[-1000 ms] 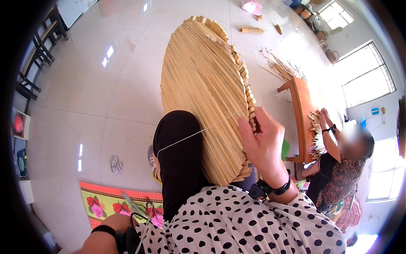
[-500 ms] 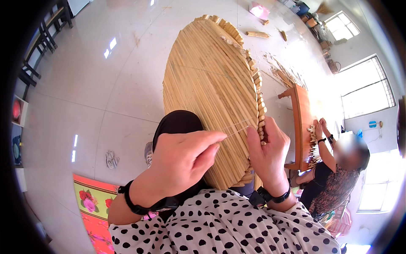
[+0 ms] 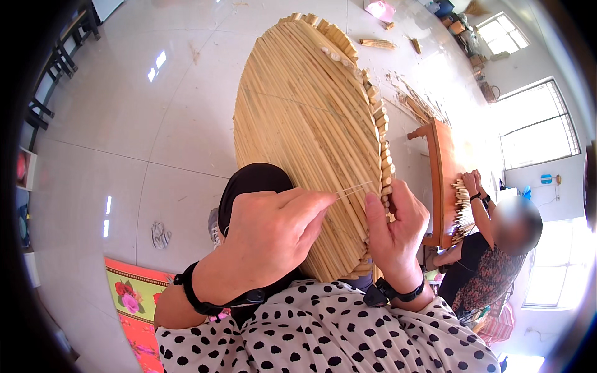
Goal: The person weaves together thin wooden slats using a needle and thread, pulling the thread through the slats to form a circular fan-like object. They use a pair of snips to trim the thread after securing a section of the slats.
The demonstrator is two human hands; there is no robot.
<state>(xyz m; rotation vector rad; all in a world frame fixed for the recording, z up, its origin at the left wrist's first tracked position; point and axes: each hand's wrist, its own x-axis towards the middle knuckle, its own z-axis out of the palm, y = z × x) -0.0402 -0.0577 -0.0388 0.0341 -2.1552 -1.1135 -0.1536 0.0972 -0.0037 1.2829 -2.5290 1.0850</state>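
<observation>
A large oval panel of pale plant stalks (image 3: 298,105), laid side by side, reaches from my lap away over the floor. Short round stalk pieces (image 3: 384,124) line its right edge. My left hand (image 3: 270,227) is closed, pinching a thin pale thread (image 3: 353,190) over the near part of the panel. The thread runs taut from those fingertips toward the right edge. There my right hand (image 3: 398,230) grips the panel's rim, its thumb on top beside the thread's end and its fingers curled round the outside. Whatever else those fingers hold is hidden.
On the right a person (image 3: 482,248) works with stalks at a reddish-brown wooden table (image 3: 440,180). Loose stalks (image 3: 420,105) and a small bundle (image 3: 377,44) lie on the tiled floor. A floral mat (image 3: 134,304) and a crumpled grey glove-like item (image 3: 160,235) lie to the left.
The panel's far end has shifted slightly up and left in the picture. My right hand sits a little lower. My left hand keeps its pinch on the taut thread.
</observation>
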